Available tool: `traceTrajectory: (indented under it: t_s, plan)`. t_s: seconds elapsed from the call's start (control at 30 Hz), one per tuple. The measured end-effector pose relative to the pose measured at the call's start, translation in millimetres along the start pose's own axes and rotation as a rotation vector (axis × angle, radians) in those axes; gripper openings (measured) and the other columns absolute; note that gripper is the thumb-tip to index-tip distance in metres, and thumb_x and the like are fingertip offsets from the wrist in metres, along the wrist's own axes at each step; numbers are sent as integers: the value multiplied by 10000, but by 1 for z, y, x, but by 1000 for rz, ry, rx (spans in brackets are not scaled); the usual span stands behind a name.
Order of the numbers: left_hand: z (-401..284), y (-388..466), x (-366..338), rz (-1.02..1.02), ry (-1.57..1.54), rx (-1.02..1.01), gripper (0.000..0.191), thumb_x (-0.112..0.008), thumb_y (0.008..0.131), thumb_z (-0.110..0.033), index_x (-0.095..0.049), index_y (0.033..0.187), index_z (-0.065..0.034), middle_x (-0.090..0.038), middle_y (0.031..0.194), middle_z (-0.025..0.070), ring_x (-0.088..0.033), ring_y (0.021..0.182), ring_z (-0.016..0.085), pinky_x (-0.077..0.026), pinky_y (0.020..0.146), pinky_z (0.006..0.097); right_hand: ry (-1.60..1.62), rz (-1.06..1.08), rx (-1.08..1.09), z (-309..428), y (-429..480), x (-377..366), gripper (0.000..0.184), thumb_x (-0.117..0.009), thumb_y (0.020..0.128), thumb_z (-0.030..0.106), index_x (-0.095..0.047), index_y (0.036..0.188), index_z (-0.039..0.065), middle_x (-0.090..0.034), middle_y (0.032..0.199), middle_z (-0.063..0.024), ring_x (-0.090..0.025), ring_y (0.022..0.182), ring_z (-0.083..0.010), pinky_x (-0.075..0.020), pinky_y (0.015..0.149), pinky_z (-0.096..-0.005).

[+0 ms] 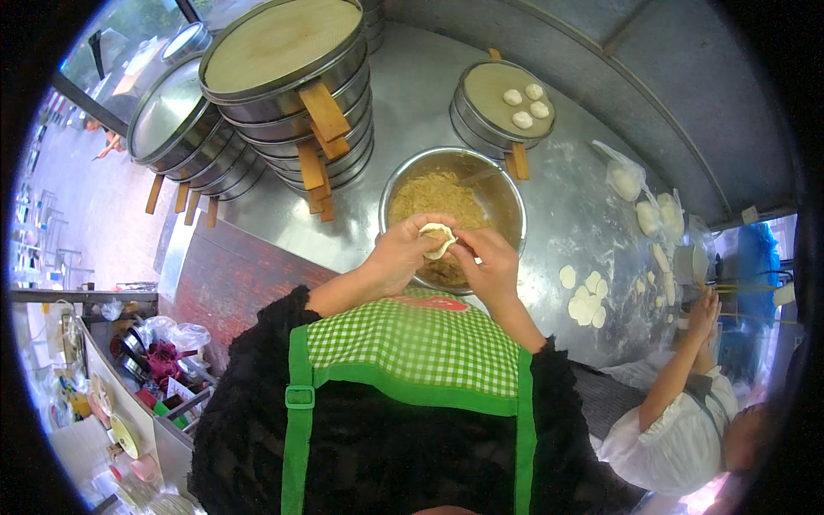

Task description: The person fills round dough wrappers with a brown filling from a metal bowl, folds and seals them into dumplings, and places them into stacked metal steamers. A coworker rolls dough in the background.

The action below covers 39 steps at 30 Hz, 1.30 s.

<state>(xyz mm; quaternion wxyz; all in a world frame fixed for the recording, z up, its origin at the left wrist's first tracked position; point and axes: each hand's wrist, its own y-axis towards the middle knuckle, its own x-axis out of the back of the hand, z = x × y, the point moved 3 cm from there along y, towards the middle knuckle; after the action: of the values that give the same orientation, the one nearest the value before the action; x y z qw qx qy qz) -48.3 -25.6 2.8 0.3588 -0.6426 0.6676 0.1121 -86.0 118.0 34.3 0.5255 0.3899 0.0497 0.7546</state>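
Note:
Above the near part of a steel mixing bowl, my two hands hold one dough wrapper with filling inside it. My left hand cups the wrapper, its thumb reaching into the open middle. The fingertips of my right hand pinch the wrapper's right edge. The wrapper's rim stands up and its top is still open. Pale brown minced filling covers much of the bowl's bottom, and a utensil, hard to make out, leans at its far right side.
A small steamer bearing several white buns stands behind the bowl. Tall steamer stacks with wooden handles rise at left. Flat dough rounds and bagged dough lie at right. A co-worker's hands are at the far right.

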Motion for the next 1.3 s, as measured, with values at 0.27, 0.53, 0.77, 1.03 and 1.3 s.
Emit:
traceTrajectory:
  t_s: [0.27,0.53,0.77,1.03,1.3]
  plan:
    - [0,-2,-1,82,198,-39,412,-492,912,-62,-431,1317,-16,-563,1030,40,-562,871,105,-475,771,230,30,55,107,3,4,6,177,-718,722,82,-683,890,37,-618,748,-79,-596,606,-202,-467,528,-293]
    - [-4,-5,0,176,265,34,630,-446,849,19,-240,1437,-73,-534,1066,68,-571,849,139,-471,794,253,25,163,174,-1,11,5,156,-719,713,77,-676,860,45,-588,757,-66,-578,649,-221,-455,561,-307]
    - [-5,-6,2,243,304,147,713,-435,821,50,-143,1459,-78,-514,1124,107,-585,850,182,-493,796,289,123,301,146,-8,14,3,162,-729,698,81,-676,845,35,-596,757,-65,-588,667,-225,-459,570,-319]
    - [2,5,12,35,-98,124,395,-533,921,-116,-437,1283,12,-542,1122,78,-584,957,151,-522,832,267,-49,68,73,-7,7,3,133,-729,709,75,-680,824,32,-612,743,-82,-597,670,-211,-467,569,-301]
    - [4,3,12,-9,239,27,323,-524,929,-129,-531,1224,1,-613,1032,57,-592,881,104,-512,775,232,-164,119,416,-1,9,-3,209,-729,693,104,-661,878,34,-593,763,-71,-593,673,-239,-469,565,-314]
